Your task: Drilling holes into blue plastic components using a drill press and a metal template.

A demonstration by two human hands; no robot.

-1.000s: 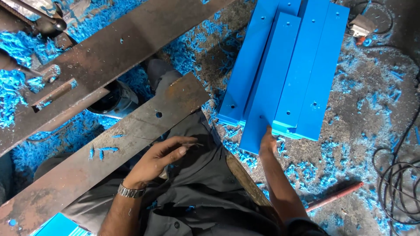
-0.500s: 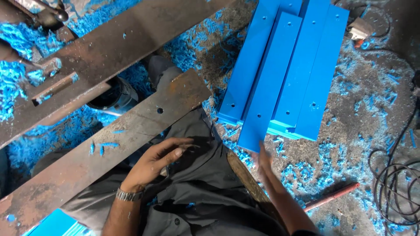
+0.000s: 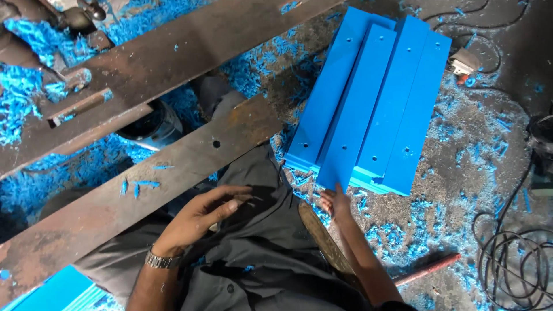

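Several long blue plastic bars (image 3: 374, 103) with small drilled holes lie stacked side by side on the dirty floor. My right hand (image 3: 335, 203) reaches toward the near end of one middle bar, fingers spread, its fingertips at or just short of the bar's edge. My left hand (image 3: 201, 216), with a metal watch on the wrist, rests open on my dark grey trousers (image 3: 259, 247), holding nothing. A rusty steel beam (image 3: 150, 178) crosses just beyond that hand.
A second rusty beam (image 3: 173, 57) runs across the upper left. Blue plastic shavings (image 3: 461, 173) litter the floor. Black cables (image 3: 512, 259) coil at the right edge, a red rod (image 3: 429, 269) lies near my right arm, and more blue plastic (image 3: 52, 291) shows at the bottom left.
My right hand has drawn back a little from under the bar's end and now sits lower, just below it. The left hand stays on my lap.
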